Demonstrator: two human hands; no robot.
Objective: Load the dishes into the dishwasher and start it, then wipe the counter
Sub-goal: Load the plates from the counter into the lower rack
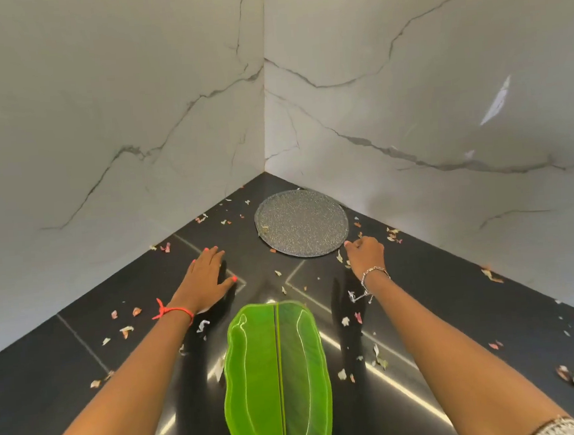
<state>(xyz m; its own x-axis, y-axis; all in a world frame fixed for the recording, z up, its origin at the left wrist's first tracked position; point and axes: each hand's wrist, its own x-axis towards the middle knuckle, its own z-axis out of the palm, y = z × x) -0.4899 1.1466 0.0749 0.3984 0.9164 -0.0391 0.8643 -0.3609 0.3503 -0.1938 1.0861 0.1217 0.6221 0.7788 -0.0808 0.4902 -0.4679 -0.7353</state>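
- The left hand is laid flat and open on the black counter, nothing held
- The right hand is loosely curled just beside the near rim of the speckled round plate; whether anything's pinched can't be told
- That plate is tucked into the corner, close to the marble walls, so it's probably best slid toward the open front before being lifted
- A green leaf-shaped plate is parked between the forearms
- Scraps are scattered all over, so wiping is better left for last
- No dishwasher is seen
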